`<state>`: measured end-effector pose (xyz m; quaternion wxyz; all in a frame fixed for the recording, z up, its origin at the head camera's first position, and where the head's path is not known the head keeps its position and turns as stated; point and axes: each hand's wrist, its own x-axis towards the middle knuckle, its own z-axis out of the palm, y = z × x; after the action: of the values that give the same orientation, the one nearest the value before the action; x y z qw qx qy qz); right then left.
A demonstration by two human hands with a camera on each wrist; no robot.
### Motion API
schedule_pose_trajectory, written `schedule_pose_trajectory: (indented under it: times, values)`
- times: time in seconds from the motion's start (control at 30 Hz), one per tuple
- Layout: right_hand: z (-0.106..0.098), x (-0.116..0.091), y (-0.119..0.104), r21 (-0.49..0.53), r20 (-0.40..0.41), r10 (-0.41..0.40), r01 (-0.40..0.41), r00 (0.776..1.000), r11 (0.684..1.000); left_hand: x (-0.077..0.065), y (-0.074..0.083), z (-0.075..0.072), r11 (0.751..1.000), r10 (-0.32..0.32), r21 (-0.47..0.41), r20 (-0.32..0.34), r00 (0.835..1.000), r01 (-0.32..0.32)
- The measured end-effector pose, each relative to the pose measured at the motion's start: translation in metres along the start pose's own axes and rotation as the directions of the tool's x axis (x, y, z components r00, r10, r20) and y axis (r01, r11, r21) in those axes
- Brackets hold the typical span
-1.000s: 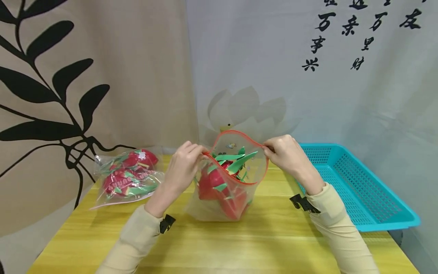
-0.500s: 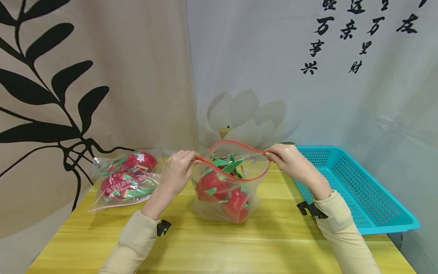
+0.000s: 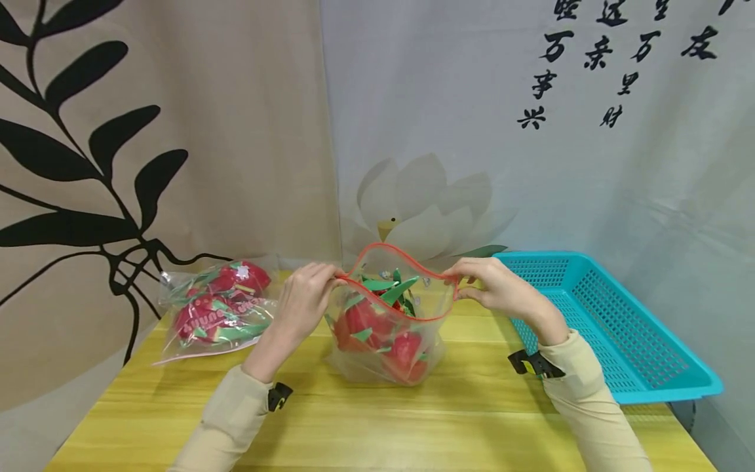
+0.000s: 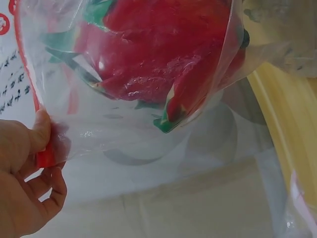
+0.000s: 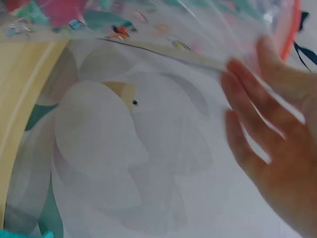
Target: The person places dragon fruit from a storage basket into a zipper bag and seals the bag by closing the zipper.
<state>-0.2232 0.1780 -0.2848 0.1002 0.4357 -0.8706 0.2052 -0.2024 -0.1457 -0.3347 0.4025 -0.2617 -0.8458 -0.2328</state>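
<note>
A clear zip bag (image 3: 434, 359) with a red-edged mouth stands on the wooden table, its mouth spread. Inside it sit red dragon fruits (image 3: 407, 353) with green scales; how many is hard to tell through the film. My left hand (image 3: 303, 298) pinches the left end of the red edge between thumb and fingers, as the left wrist view shows closely. At the right end of the mouth is my right hand (image 3: 498, 285). Its fingers are nearly straight, with the thumb spread apart, against the film by the red edge. Those fingertips (image 5: 237, 74) are blurred in the right wrist view.
Left of my left hand lies another clear bag (image 3: 177, 344) with red dragon fruits inside and pink print. A blue perforated basket (image 3: 655, 314) occupies the table's right side. Behind the table (image 3: 377, 432) hangs a printed curtain (image 3: 436, 118).
Both hands and the bag's mouth came down slightly at first. Since then my right hand has loosened its pinch, and the mouth's right end has shifted a little left.
</note>
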Motion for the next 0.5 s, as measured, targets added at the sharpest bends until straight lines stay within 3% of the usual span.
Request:
schedule_pose_trajectory:
  times: [0.1, 0.23, 0.37, 0.5]
  values:
    - [0.006, 0.005, -0.003, -0.047, -0.128, 0.017, -0.023, 0.992, 0.999, 0.001, 0.001, 0.000, 1.000, 0.012, 0.000, -0.012, 1.000, -0.012]
    - [0.011, 0.007, -0.004, -0.128, -0.262, 0.038, -0.074, 0.964, 0.989, 0.002, 0.002, 0.000, 1.000, 0.017, 0.000, -0.024, 1.000, -0.017]
    - [0.011, 0.003, 0.001, -0.171, -0.346, 0.070, -0.136, 0.936, 0.976, 0.004, 0.001, -0.004, 1.000, 0.010, -0.003, -0.037, 0.999, -0.010]
    - [0.007, -0.004, 0.008, -0.139, -0.411, 0.124, -0.196, 0.903, 0.971, 0.007, -0.004, -0.011, 1.000, -0.025, 0.003, -0.059, 0.998, 0.026]
